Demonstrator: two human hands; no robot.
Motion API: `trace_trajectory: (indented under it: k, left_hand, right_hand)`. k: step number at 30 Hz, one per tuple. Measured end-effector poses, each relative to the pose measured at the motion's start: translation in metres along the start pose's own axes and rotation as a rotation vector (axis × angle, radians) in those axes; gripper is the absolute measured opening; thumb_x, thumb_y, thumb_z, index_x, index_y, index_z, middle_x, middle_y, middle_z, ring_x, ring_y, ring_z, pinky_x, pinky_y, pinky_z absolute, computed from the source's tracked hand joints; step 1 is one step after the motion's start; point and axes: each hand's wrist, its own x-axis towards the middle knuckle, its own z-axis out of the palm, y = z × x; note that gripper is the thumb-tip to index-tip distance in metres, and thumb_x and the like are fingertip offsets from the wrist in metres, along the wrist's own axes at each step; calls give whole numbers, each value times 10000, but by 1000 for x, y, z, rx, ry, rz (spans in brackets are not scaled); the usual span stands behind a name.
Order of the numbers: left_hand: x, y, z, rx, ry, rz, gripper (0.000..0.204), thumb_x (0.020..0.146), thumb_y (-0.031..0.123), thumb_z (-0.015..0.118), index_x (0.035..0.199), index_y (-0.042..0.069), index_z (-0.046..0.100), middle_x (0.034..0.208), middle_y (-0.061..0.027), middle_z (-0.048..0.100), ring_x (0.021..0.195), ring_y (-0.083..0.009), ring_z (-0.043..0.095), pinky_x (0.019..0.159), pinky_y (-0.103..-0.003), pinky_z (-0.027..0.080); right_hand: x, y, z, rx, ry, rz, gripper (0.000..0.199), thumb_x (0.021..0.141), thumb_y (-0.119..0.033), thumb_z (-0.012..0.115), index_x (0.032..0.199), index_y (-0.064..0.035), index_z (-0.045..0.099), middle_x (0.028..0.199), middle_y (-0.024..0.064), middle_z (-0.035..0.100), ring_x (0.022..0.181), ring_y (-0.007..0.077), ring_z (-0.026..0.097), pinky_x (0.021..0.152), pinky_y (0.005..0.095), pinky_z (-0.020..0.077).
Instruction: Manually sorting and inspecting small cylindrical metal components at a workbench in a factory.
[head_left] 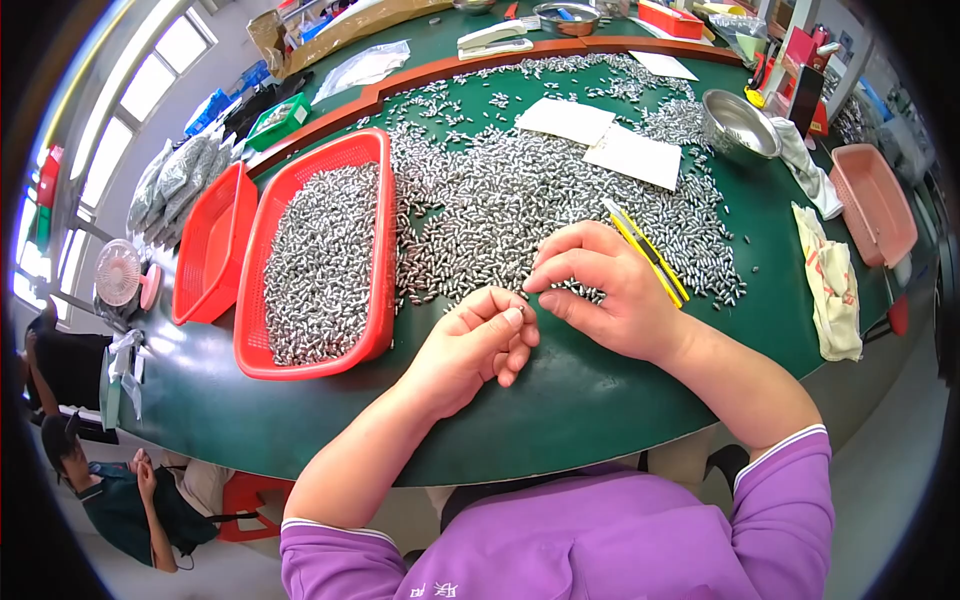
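Note:
My left hand (465,345) is closed, with a small metal piece (521,309) pinched at the thumb tip and mostly hidden by the fingers. Just to its right, my right hand (620,290) hovers with curved fingers and a gap between thumb and forefinger; nothing shows in it. Beyond both hands spreads a wide pile of small silvery, bullet-shaped metal parts (480,210). Left of the pile, a red plastic basket (384,240) holds many more of them. A yellow utility knife (648,252) lies on the pile behind my right wrist.
On the pile rest white paper sheets (632,157). A metal bowl (741,126), cream gloves (828,285) and a pink basket (873,205) are at the right. Another red basket (213,250) and a small fan (120,273) stand left. A person (120,510) sits at lower left.

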Motion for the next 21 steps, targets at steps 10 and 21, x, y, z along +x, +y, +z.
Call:
trace_trajectory:
  k: [10, 21]
  left_hand:
    - [1, -2, -2, -32, -29, 21, 167, 1028, 210, 486, 1065, 59, 545, 927, -52, 610, 711, -90, 563, 585, -219, 488]
    - [2, -3, -3, 7, -39, 68, 169, 1032, 204, 480, 1065, 52, 545, 923, -45, 606, 706, -82, 545, 589, -213, 481]
  right_hand:
    - [0, -1, 4, -62, 29, -100, 129, 795, -113, 727, 919, -118, 692, 977, 48, 607, 924, 249, 598, 811, 368, 486]
    - [3, 1, 2, -102, 37, -163, 144, 783, -109, 731, 921, -122, 693, 980, 44, 603, 915, 258, 597, 800, 376, 484]
